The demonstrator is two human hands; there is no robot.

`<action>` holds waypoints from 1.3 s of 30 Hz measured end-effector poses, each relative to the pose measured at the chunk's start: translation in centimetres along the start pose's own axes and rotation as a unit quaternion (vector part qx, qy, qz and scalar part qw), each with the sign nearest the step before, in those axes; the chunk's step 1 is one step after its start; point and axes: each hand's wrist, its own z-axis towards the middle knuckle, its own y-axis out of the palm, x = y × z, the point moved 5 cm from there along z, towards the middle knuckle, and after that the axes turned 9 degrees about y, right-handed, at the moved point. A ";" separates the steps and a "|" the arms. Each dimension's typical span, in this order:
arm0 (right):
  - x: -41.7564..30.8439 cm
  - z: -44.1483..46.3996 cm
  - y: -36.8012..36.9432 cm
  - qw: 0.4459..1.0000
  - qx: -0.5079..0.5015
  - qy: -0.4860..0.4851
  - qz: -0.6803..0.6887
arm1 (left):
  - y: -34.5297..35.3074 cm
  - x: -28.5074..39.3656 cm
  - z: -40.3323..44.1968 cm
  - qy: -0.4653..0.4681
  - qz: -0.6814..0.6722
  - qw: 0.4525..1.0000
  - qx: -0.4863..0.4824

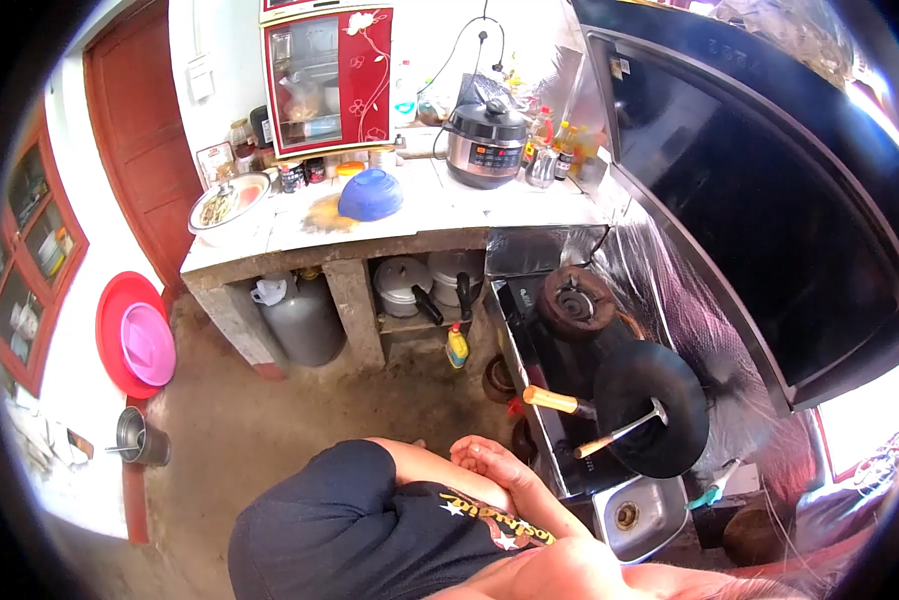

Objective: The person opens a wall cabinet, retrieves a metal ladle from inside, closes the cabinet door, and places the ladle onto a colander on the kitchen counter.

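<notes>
My right hand (491, 462) is in front of my body, palm partly up. Its fingers are loosely curled, and I see nothing in them. It lies close to my bare leg and the dark cloth with printed letters (494, 525). My left hand is out of view. To the right of my hand, a black wok (659, 440) with a wooden handle (551, 400) sits on the gas stove (534, 310). A ladle (619, 433) with a wooden grip rests in the wok. Behind it is a bare burner (575, 300).
An upturned blue bowl (371, 195) and a pressure cooker (486, 145) stand on the white counter (299, 240). Beneath are a gas cylinder (304, 315) and pots (402, 285). A sink (659, 520) is at lower right; basins (119, 310) lean left. A dark range hood (739, 190) overhangs the stove.
</notes>
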 end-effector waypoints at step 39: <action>-1.0 -0.4 -2.4 0.999 -0.019 -0.027 -0.006 | 0.1 2.0 -1.9 -0.085 0.036 0.995 -0.035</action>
